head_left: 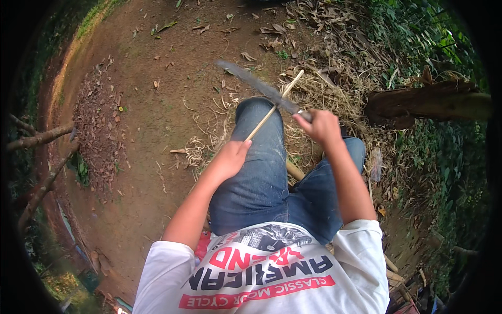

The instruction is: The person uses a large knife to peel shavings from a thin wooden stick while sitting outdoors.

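Observation:
My left hand is closed around the near end of a thin pale stick, which looks like split bamboo. The stick slants up and away over my knee in blue jeans. In my right hand is the handle of a machete, its long grey blade pointing to the far left. Around the knee's far edge the blade crosses the stick, apparently touching it. Slight motion blur softens the blade.
Curly pale shavings heap on the ground beyond my right hand. A thick log lies at the right. Bare branches stick in from the left, near a patch of dry leaves. Green plants grow along the right edge.

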`<state>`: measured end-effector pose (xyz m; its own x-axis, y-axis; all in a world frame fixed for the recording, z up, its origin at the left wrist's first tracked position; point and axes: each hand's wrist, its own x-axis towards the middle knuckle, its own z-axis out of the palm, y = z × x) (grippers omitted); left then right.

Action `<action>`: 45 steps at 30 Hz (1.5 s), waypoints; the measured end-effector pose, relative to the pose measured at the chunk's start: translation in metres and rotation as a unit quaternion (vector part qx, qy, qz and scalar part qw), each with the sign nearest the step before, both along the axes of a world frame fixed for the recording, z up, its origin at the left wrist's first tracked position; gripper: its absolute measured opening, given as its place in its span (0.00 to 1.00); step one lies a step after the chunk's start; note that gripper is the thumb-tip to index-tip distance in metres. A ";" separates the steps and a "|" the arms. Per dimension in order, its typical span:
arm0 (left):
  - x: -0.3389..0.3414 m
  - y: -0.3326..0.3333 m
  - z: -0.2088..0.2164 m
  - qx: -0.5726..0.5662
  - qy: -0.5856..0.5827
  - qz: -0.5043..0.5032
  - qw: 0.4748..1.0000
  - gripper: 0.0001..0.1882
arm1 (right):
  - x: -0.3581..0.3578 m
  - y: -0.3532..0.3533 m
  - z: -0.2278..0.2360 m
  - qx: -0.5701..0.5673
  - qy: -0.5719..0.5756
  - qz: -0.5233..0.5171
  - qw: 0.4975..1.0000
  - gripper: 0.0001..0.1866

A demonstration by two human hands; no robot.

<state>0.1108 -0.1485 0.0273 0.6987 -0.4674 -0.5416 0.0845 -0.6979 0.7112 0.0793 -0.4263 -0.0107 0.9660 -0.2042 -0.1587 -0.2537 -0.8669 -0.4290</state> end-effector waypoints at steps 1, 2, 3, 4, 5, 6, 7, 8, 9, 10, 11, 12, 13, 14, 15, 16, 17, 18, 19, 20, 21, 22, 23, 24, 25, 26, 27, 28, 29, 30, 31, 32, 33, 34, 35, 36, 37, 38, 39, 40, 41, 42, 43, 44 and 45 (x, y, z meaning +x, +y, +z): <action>0.002 -0.002 0.001 0.014 -0.006 -0.012 1.000 0.26 | 0.005 -0.015 0.002 -0.053 0.005 0.005 0.999 0.37; 0.005 -0.007 0.001 0.029 -0.012 -0.025 0.999 0.26 | 0.008 -0.023 0.002 -0.105 0.010 0.010 0.994 0.38; 0.007 -0.010 0.002 0.043 -0.018 -0.038 0.998 0.26 | 0.006 -0.023 0.001 -0.088 0.008 0.002 0.996 0.38; 0.007 -0.013 0.002 0.037 -0.023 -0.033 0.998 0.26 | 0.009 -0.017 0.010 -0.065 0.049 -0.010 0.997 0.38; 0.004 -0.013 0.000 0.032 -0.026 -0.027 0.999 0.26 | 0.009 -0.010 0.012 -0.027 0.049 -0.014 0.998 0.37; 0.002 -0.014 0.000 0.028 -0.028 -0.021 0.999 0.26 | 0.007 -0.003 0.015 0.012 0.048 -0.017 0.999 0.37; 0.002 -0.013 0.000 0.027 -0.021 -0.018 0.999 0.26 | 0.006 0.010 0.027 0.018 0.058 -0.010 0.998 0.36; 0.002 -0.012 0.000 0.029 -0.012 -0.018 0.999 0.26 | -0.001 0.021 0.021 0.002 -0.002 0.023 1.000 0.38; 0.002 -0.010 -0.001 0.030 -0.003 -0.018 0.999 0.26 | -0.005 0.026 0.019 -0.016 0.024 0.063 0.998 0.38; 0.003 -0.006 -0.002 0.027 -0.007 -0.017 0.999 0.26 | -0.004 0.032 0.021 -0.032 0.051 0.108 0.992 0.39; 0.003 -0.001 -0.004 0.023 -0.008 -0.022 0.999 0.26 | -0.006 0.026 0.019 -0.017 0.064 0.111 0.992 0.40; 0.001 0.003 -0.006 0.020 -0.009 -0.027 0.999 0.26 | -0.004 0.009 0.007 -0.053 0.028 0.115 0.992 0.40; 0.000 0.007 -0.006 0.014 -0.003 -0.019 1.000 0.26 | -0.003 -0.009 -0.006 -0.039 0.003 0.066 0.997 0.39; -0.001 0.008 -0.009 0.004 0.001 -0.008 1.000 0.26 | 0.000 -0.031 -0.012 -0.019 0.005 -0.018 1.000 0.38; -0.001 0.008 -0.010 -0.008 0.004 0.005 1.000 0.26 | 0.006 -0.050 -0.007 0.006 0.072 -0.083 0.994 0.38; 0.002 0.006 -0.009 0.003 -0.001 -0.006 1.000 0.26 | 0.005 -0.059 0.005 -0.108 0.032 -0.045 0.993 0.38; 0.005 0.002 -0.008 0.013 -0.005 -0.018 1.000 0.27 | 0.005 -0.057 0.011 -0.094 0.039 -0.044 0.994 0.38; 0.008 0.000 -0.007 0.023 -0.010 -0.031 0.999 0.27 | 0.005 -0.050 0.016 -0.081 0.045 -0.042 0.995 0.38; 0.009 -0.005 -0.005 0.024 -0.009 -0.031 0.999 0.27 | 0.002 -0.042 0.018 -0.053 0.033 -0.059 0.996 0.38; 0.008 -0.009 -0.002 0.025 -0.006 -0.030 0.999 0.27 | 0.000 -0.033 0.018 -0.025 0.023 -0.075 0.997 0.38; 0.008 -0.013 0.001 0.026 -0.004 -0.029 0.999 0.27 | -0.002 -0.023 0.019 -0.014 0.031 -0.060 0.998 0.38; 0.007 -0.014 0.002 0.023 0.001 -0.027 0.999 0.27 | -0.004 -0.010 0.018 0.000 0.040 -0.042 0.998 0.38; 0.007 -0.012 0.002 0.024 0.007 -0.024 0.999 0.27 | -0.009 0.005 0.019 -0.016 0.028 0.002 0.999 0.38; 0.007 -0.011 0.002 0.026 0.013 -0.019 0.999 0.27 | -0.011 0.015 0.020 -0.032 0.017 0.047 0.998 0.38; 0.006 -0.006 -0.002 0.025 0.012 -0.012 1.000 0.27 | -0.011 0.019 0.022 -0.047 0.035 0.077 0.995 0.38; 0.005 0.001 -0.007 0.025 0.012 -0.005 1.000 0.27 | -0.011 0.013 0.024 -0.048 0.025 0.077 0.996 0.38; 0.002 0.007 -0.009 0.025 0.011 0.002 1.000 0.27 | -0.009 -0.002 0.022 -0.049 0.016 0.078 0.996 0.37; 0.002 0.008 -0.007 0.024 0.013 0.001 1.000 0.27 | -0.009 -0.026 0.005 -0.056 0.047 0.030 0.997 0.38; 0.002 0.010 -0.006 0.022 0.012 0.006 1.000 0.27 | -0.010 -0.046 0.001 -0.052 0.004 -0.046 0.998 0.38; 0.002 0.009 -0.005 0.018 0.010 0.014 1.000 0.27 | -0.007 -0.071 0.002 -0.061 0.043 -0.124 0.989 0.38; 0.000 0.011 -0.007 0.019 -0.002 0.014 1.000 0.27 | -0.005 -0.084 0.018 -0.066 0.064 -0.212 0.973 0.37; 0.000 0.009 -0.011 0.017 -0.017 0.007 1.000 0.26 | -0.013 -0.110 0.011 -0.085 0.049 -0.248 0.964 0.36; 0.000 0.009 -0.013 0.017 -0.032 0.003 0.999 0.26 | -0.020 -0.122 0.012 -0.081 0.038 -0.279 0.956 0.35; 0.003 0.005 -0.009 0.021 -0.028 0.000 0.999 0.27 | -0.034 -0.142 0.005 -0.068 0.043 -0.303 0.950 0.34; 0.003 0.001 -0.004 0.026 -0.021 -0.002 0.999 0.27 | -0.052 -0.154 -0.002 -0.077 0.023 -0.321 0.944 0.34; 0.003 -0.003 0.002 0.031 -0.014 -0.002 0.999 0.27 | -0.071 -0.164 -0.010 -0.061 -0.001 -0.325 0.944 0.33; 0.002 -0.006 0.004 0.033 -0.038 -0.017 0.999 0.28 | -0.091 -0.170 -0.019 -0.044 -0.036 -0.334 0.941 0.29; 0.000 -0.006 0.001 0.021 -0.050 -0.016 0.998 0.28 | -0.104 -0.165 -0.023 -0.025 -0.075 -0.322 0.943 0.27; -0.002 -0.005 -0.002 0.009 -0.062 -0.015 0.998 0.28 | -0.117 -0.162 -0.026 -0.002 -0.077 -0.339 0.938 0.26; -0.001 -0.005 -0.005 -0.002 -0.074 -0.020 0.997 0.28 | -0.125 -0.147 -0.021 0.021 -0.079 -0.361 0.929 0.26; 0.000 -0.009 0.000 0.018 -0.074 -0.026 0.997 0.29 | -0.131 -0.134 -0.021 0.042 -0.104 -0.352 0.929 0.25; -0.002 -0.011 0.002 0.031 -0.074 -0.025 0.996 0.29 | -0.137 -0.125 -0.022 0.062 -0.129 -0.342 0.929 0.24; -0.001 -0.014 0.005 0.041 -0.077 -0.029 0.996 0.29 | -0.147 -0.120 -0.033 0.063 -0.131 -0.351 0.925 0.22; -0.002 -0.014 0.007 0.055 -0.078 -0.026 0.995 0.29 | -0.139 -0.095 -0.016 0.167 -0.137 -0.366 0.905 0.18; -0.002 -0.016 0.010 0.064 -0.071 -0.026 0.995 0.30 | -0.136 -0.078 -0.011 0.235 -0.149 -0.371 0.886 0.16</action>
